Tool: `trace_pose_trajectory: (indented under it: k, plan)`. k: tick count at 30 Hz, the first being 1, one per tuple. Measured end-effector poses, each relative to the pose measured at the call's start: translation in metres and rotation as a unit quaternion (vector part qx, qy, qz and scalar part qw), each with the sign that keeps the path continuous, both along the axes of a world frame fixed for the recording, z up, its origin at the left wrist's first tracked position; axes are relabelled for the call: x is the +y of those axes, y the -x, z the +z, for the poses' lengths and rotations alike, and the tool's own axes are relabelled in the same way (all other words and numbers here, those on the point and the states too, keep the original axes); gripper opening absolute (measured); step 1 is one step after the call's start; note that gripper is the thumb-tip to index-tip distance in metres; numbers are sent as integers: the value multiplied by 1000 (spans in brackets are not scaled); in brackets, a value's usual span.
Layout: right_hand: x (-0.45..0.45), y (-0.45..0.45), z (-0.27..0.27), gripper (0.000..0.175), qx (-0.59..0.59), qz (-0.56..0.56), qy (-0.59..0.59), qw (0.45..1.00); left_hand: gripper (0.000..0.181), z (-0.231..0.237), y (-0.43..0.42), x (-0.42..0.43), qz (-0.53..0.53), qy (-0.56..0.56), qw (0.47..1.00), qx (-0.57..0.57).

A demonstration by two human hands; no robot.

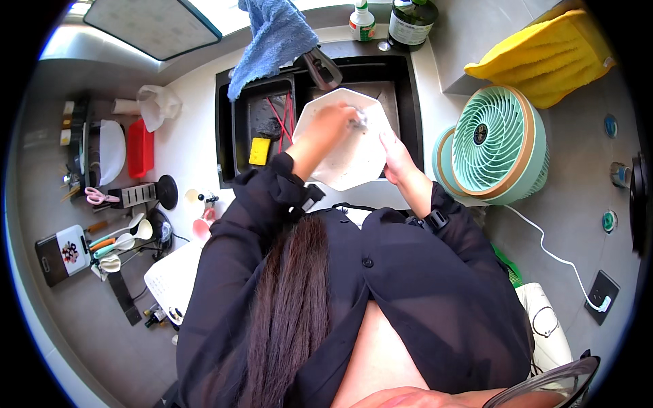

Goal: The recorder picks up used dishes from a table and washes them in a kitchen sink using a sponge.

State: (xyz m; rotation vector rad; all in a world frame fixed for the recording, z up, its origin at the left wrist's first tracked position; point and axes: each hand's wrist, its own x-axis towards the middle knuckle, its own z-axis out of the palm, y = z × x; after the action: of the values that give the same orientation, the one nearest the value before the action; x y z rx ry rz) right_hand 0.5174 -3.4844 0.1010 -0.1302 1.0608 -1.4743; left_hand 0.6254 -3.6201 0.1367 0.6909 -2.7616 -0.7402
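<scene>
My left hand (324,127) is over the inside of a white octagonal dish (352,163). A blurred silvery scrubber, probably a steel-wool pad (359,118), is in its fingers against the dish. My right hand (397,155) grips the dish's right rim, thumb on the edge. The dish is tilted above a black double sink (416,117), and small dark specks show on its surface. In the left basin lie a yellow sponge (259,151), several red sticks like chopsticks (278,115) and a dark mesh-like lump (269,127).
A faucet (322,69) with a blue cloth (275,43) over it overhangs the sink. Bottles (362,23) stand behind. To the right is a mint-green fan (490,143); its white cord (546,245) reaches a wall socket. Left are a red tray (140,149) and a pink mug (203,227).
</scene>
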Motion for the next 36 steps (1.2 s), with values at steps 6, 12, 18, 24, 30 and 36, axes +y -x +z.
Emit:
trace_pose_trajectory:
  k: [6, 12, 18, 24, 30, 36]
  plan:
    - [11, 0, -4, 36, -31, -8, -27, 999, 14, -5, -22, 36, -98, -68, 991, -51]
    - [6, -2, -6, 38, 25, 37, 17, 999, 14, -7, -2, 12, -22, -77, 995, 55]
    - [6, 3, -2, 37, 21, -7, 19, 1000, 12, -11, -34, 24, -39, -55, 996, -55]
    - [-5, -12, -6, 37, 37, 29, 37, 998, 14, -4, -5, 15, -34, -51, 997, 44]
    - [-5, -14, -21, 38, 18, -5, 3, 1000, 13, -15, -41, 6, 35, -24, 998, -56]
    - [-12, -17, -13, 35, 45, 12, 2, 999, 14, -16, -10, 16, -43, -46, 998, 7]
